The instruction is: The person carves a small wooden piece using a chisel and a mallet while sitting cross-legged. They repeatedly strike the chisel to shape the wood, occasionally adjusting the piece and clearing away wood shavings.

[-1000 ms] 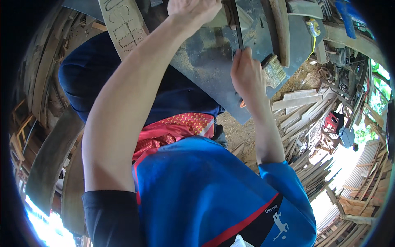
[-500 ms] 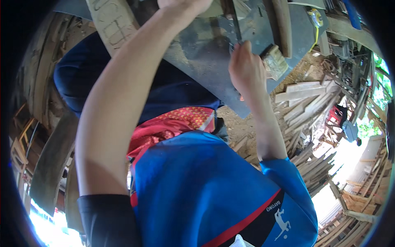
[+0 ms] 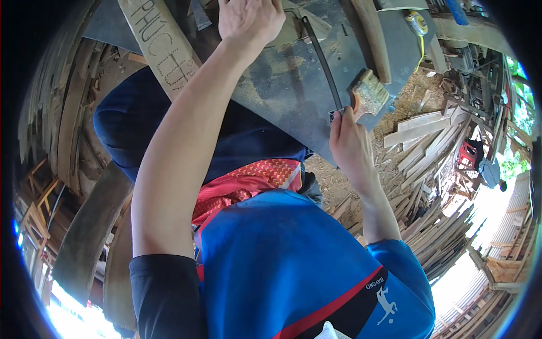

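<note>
My right hand (image 3: 353, 141) is closed in a fist around the near end of a long, thin dark metal bar tool (image 3: 320, 59); its exact kind does not show. The bar slants up and left to a pale piece of wood (image 3: 316, 25). My left hand (image 3: 251, 20) lies back up beside that wood at the top edge, its fingertips out of sight. Just beyond my right hand lies a flat paintbrush (image 3: 370, 96) with a wooden handle. A narrow flat metal blade (image 3: 200, 16) rests left of my left hand.
A board with marked letters (image 3: 161, 45) crosses the left side of the grey work surface (image 3: 276, 113). At right are a curved wooden piece (image 3: 374, 42) and a yellow tape measure (image 3: 418, 24). Stacked planks (image 3: 429, 133) and sawdust cover the ground beyond.
My right hand has drawn back toward my body with the bar tool, so its far end now shows. The view has shifted, bringing more of my left hand into sight.
</note>
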Action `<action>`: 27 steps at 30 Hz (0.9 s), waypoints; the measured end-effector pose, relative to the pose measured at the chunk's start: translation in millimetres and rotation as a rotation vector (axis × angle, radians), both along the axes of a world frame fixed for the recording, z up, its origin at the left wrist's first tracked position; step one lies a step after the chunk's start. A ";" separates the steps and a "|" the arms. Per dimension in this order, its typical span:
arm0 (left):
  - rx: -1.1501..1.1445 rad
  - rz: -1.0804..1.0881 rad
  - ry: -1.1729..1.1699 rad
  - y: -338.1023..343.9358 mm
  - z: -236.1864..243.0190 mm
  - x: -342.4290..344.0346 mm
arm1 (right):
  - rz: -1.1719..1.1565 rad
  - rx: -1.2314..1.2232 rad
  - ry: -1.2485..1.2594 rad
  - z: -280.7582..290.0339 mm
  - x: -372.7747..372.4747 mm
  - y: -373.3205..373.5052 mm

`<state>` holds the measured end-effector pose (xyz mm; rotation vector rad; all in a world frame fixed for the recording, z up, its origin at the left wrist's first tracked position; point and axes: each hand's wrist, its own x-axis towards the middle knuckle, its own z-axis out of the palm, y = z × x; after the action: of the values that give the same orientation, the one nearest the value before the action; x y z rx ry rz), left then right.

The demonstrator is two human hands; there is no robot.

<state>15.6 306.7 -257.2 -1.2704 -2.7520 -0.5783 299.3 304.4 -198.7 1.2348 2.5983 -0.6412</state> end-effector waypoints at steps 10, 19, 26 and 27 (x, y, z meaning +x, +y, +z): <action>-0.042 0.062 0.058 3.6 -5.2 -0.8 | 0.008 0.058 0.033 -21.9 -4.3 8.5; -0.147 0.036 -0.027 3.6 1.8 -4.5 | 0.051 0.076 0.104 -20.1 -9.1 10.2; -0.114 -0.019 -0.088 4.2 7.5 -3.1 | 0.031 0.003 0.104 -21.6 -4.6 7.7; -0.056 -0.034 -0.042 3.0 5.8 -3.5 | 0.046 0.040 0.123 -22.3 -6.3 8.6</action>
<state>12.2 309.7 -251.5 -1.3350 -2.8045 -0.5397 293.0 313.0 -221.0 1.1788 2.7439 -0.6803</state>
